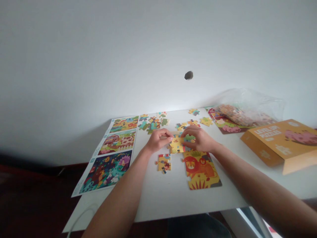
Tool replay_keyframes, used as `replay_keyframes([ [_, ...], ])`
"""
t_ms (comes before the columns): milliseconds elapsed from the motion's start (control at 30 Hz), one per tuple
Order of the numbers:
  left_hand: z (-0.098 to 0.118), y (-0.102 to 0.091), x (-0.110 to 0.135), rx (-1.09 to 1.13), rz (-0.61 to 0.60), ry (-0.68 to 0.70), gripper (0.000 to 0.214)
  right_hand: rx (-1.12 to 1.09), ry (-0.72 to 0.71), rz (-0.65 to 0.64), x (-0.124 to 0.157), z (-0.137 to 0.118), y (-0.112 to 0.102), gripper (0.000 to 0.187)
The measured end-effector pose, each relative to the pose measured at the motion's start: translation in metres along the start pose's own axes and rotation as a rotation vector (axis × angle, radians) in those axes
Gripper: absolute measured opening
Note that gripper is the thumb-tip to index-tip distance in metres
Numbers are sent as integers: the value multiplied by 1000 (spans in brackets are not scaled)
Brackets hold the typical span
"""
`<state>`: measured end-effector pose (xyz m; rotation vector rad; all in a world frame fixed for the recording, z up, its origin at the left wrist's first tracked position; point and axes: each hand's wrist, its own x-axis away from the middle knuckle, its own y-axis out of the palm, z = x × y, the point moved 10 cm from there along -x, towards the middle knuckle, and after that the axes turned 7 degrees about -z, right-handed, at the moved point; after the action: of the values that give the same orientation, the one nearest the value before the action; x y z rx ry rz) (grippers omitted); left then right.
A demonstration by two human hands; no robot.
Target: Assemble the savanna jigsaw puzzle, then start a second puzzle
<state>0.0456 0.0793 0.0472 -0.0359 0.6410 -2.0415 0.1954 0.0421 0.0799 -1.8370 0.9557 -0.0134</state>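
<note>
Both hands meet at a yellow puzzle piece (176, 146) with small orange plants, above the middle of the white table. My left hand (158, 140) pinches its left edge between thumb and fingertips. My right hand (199, 138) is curled at its right side, thumb and fingers closing on a puzzle piece with green and blue (189, 138); whether the two pieces are locked together I cannot tell. Just below lies a joined section with two lions (201, 168). A small joined cluster (164, 163) lies apart from it, to the left.
Loose puzzle pieces (153, 124) are heaped behind my left hand, with several more (206, 121) behind my right. A picture sheet (133, 140) lies at left. At right are an orange puzzle box (274, 140), a farm picture (231, 128) and a clear bag of pieces (262, 102).
</note>
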Motion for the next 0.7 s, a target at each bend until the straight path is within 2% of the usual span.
replay_keyframes([
  [133,12,4,0,-318,-37,65,14,-40,19,-202,0,-3,25,20],
  [233,11,12,0,-523,-91,55,17,-40,54,-315,3,-3,39,21],
  [367,7,19,1,-620,-147,26,19,-26,38,-348,2,-9,43,22],
  [533,8,21,3,-622,-198,15,23,-32,19,-363,1,-14,42,25],
  [700,6,22,3,-633,-221,15,28,-42,7,-356,2,-14,41,20],
])
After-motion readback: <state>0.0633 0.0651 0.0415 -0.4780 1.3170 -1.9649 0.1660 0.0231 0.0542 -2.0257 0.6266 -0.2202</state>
